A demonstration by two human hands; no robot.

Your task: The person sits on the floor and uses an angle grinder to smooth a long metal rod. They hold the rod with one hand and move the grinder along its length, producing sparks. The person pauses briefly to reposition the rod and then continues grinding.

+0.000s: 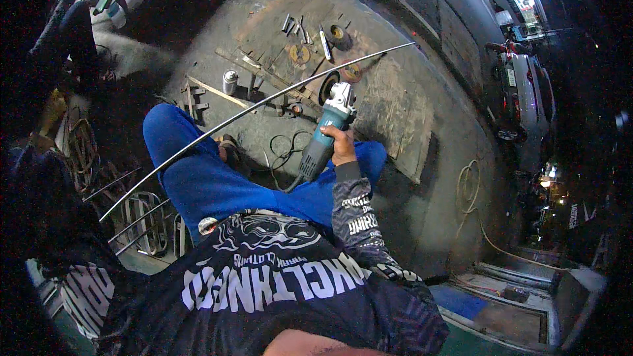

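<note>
My right hand (341, 145) is wrapped around the body of a teal and grey angle grinder (323, 137) above my right thigh. The grinder's metal head points away from me, and its dark disc (328, 88) stands near a long thin metal rod (264, 101). That rod slants from the lower left, over my left leg, up to the far right. Its far end reaches out above the floor. A black cord (283, 153) curls between my legs beside the grinder. On the left only my sleeve (89, 288) shows; no left hand can be seen.
Worn boards (395, 112) lie ahead, with loose cutting discs (299, 54), a tape roll (339, 35) and small metal pieces. A spray can (230, 82) stands beyond my left knee. Bent metal frames (144, 227) are at left, a hose (467, 188) and a parked car (524, 92) at right.
</note>
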